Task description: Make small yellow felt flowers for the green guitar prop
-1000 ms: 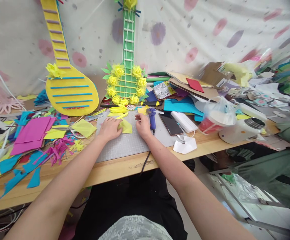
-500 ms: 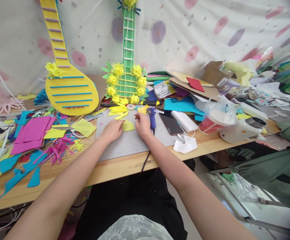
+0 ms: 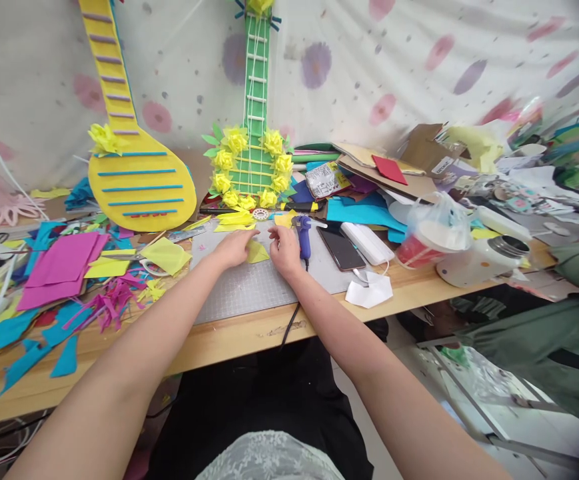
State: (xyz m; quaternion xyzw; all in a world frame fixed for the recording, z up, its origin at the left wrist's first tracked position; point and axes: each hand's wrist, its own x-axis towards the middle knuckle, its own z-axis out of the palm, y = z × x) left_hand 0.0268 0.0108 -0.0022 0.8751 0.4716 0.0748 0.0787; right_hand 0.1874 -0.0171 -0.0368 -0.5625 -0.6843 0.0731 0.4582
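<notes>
Mid-frame, the left hand (image 3: 238,248) is curling beside yellow paper (image 3: 258,253), the right hand (image 3: 284,249) beside a glue gun (image 3: 304,239); I cannot tell if either is pinching.

Backed beyond the fingers (image 3: 250,235) by flower-patterned white sheeting (image 3: 349,120). Has a wooden tabletop (image 3: 242,335) beneath them, pale floor (image 3: 398,350) below to their right.

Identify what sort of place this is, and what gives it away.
Probably a craft workspace: a purple glue gun rests on a gridded cutting mat, colored scraps lie scattered to its left, and a green guitar-shaped model trimmed with yellow artificial flowers stands behind.
</notes>
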